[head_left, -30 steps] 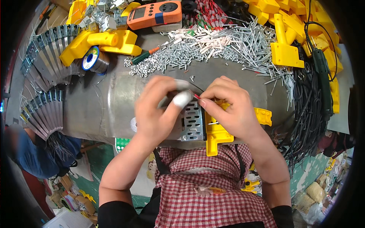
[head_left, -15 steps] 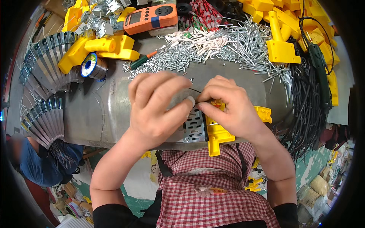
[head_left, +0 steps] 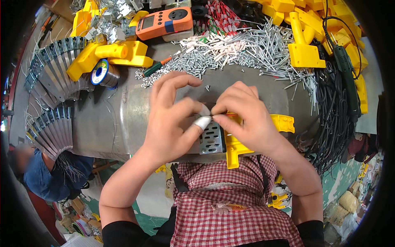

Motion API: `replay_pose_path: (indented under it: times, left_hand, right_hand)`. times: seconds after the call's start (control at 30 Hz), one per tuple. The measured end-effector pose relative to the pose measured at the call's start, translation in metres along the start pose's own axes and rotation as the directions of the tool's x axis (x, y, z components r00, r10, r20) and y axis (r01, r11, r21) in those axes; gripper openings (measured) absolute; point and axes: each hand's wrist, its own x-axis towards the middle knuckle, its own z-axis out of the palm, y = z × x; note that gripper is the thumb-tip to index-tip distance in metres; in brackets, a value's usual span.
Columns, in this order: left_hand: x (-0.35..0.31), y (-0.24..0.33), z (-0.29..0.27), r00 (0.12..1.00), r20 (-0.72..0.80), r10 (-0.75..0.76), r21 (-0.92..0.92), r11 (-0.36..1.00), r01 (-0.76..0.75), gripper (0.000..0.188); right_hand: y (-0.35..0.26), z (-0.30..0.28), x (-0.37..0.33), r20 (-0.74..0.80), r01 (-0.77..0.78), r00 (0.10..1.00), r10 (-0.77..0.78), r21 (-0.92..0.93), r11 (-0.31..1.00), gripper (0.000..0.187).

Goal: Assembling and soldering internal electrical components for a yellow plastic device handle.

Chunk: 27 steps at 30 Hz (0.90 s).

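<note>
You wear a red-and-white checked apron (head_left: 230, 226) with dark straps (head_left: 180, 178) over black sleeves (head_left: 123, 234). White caps (head_left: 202, 122) cover the thumb (head_left: 192, 132) and forefinger (head_left: 189, 105) of your left hand (head_left: 168, 123).

A spool of wire (head_left: 105, 74) stood near a green-handled screwdriver (head_left: 153, 69); an orange meter (head_left: 164, 24) lay beyond, and black cables (head_left: 334, 111) sprawled at right

Plate (head_left: 212, 140) left of housing (head_left: 235, 149), screws (head_left: 267, 46) behind both, spool (head_left: 111, 75) left, cables (head_left: 332, 111) right
</note>
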Motion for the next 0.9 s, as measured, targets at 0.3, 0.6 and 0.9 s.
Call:
replay_pose_path:
  times: [0.3, 0.6, 0.9]
  left_hand:
    - [-0.010, 0.001, 0.002, 0.995, -0.072, -0.074, 0.028, 0.997, 0.077, 0.016]
    - [-0.018, 0.002, 0.007, 0.986, -0.166, -0.009, 0.134, 0.990, 0.031, 0.031]
    - [-0.009, 0.008, 0.004, 1.000, -0.017, -0.009, 0.174, 0.985, 0.012, 0.016]
  right_hand:
    - [0.004, -0.001, -0.004, 0.039, -0.119, 0.993, 0.115, 0.098, 0.988, 0.008]
    - [0.008, -0.003, -0.006, 0.099, -0.224, 0.973, 0.208, 0.196, 0.955, 0.009]
    - [0.007, -0.001, -0.006, 0.100, -0.181, 0.981, 0.164, 0.203, 0.962, 0.011]
